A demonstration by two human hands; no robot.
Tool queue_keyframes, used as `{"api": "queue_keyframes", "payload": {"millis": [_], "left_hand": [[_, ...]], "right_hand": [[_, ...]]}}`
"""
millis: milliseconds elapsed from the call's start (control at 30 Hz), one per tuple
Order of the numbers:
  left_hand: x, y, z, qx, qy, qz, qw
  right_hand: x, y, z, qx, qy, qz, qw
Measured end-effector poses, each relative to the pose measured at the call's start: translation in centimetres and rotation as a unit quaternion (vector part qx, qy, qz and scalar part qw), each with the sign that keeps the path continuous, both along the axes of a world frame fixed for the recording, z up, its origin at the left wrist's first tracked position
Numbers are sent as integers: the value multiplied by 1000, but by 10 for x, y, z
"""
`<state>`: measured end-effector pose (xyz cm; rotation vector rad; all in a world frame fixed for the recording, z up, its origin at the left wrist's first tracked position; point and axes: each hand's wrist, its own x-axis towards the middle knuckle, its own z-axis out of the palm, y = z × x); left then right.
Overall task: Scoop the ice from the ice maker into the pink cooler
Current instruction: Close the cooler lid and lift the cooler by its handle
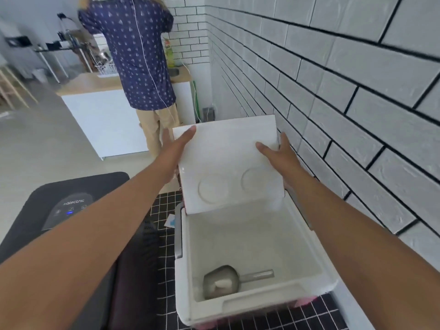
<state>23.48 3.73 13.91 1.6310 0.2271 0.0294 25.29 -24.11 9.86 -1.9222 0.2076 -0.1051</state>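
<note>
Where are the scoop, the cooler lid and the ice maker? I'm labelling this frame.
scoop (pixel 221 281), head view, on its metal bowl.
cooler lid (pixel 228 148), head view, on its white inner face.
ice maker (pixel 71 208), head view, on its control panel.

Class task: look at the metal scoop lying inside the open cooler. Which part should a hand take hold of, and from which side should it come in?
Probably the handle of the scoop: a slim bar lying flat on the floor of the cooler, pointing right, away from the bowl. Come straight down through the open top on the right, since the walls block any sideways approach.
</note>
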Motion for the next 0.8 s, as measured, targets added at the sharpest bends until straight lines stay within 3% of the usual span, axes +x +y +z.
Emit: {"api": "queue_keyframes", "payload": {"millis": [167, 333, 467, 567, 800], "left_hand": [[-22, 5, 23, 62, -59, -15, 996], [-63, 5, 23, 141, -125, -13, 982], [-99, 7, 21, 211, -154, -69, 963], [-124, 8, 16, 266, -173, -131, 939], [-171, 15, -6, 353, -177, -254, 883]], "right_hand": [[-25, 3, 53, -47, -58, -12, 997], [-59, 2, 71, -218, -69, -1, 974], [-94, -3, 77, -402, -133, -1, 906], [-119, -5, 77, -509, -156, 56, 845], [-185, -12, 57, -493, -118, 155, 848]]}}
